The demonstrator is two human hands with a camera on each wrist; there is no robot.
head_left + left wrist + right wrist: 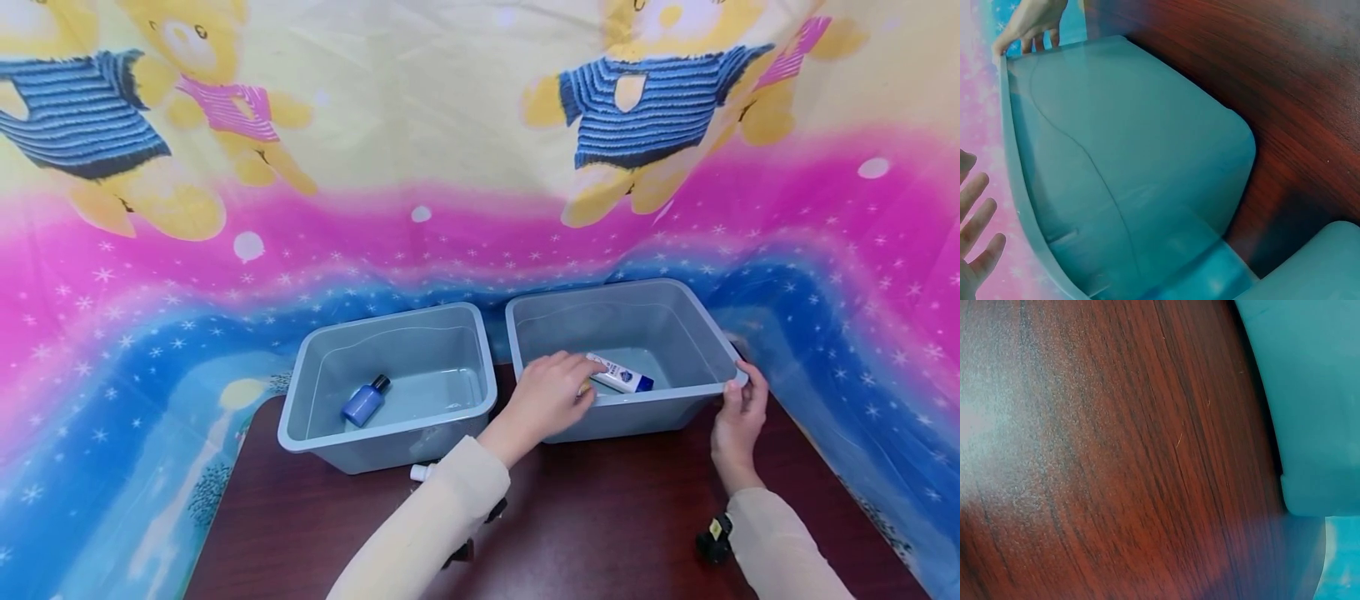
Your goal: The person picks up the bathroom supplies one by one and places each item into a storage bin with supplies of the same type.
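Observation:
A grey plastic bin [630, 412] stands at the right of the table. Inside lies a white tube with a blue cap [621, 377]. My left hand [547, 396] reaches over the bin's front left rim, its fingertips at the near end of the tube; in the left wrist view its fingers [979, 228] are spread. A small yellow thing [585, 387] shows partly behind that hand. At the bin's right front corner my right hand [738, 429] grips the rim, thumb and fingers on either side. The right wrist view shows neither hand.
A second grey bin [390, 442] stands to the left, with a blue bottle with a black cap [366, 402] lying inside. By my left sleeve a white cap [422, 472] shows, partly hidden. Behind the dark wooden table [600, 517] hangs a printed cloth [450, 217].

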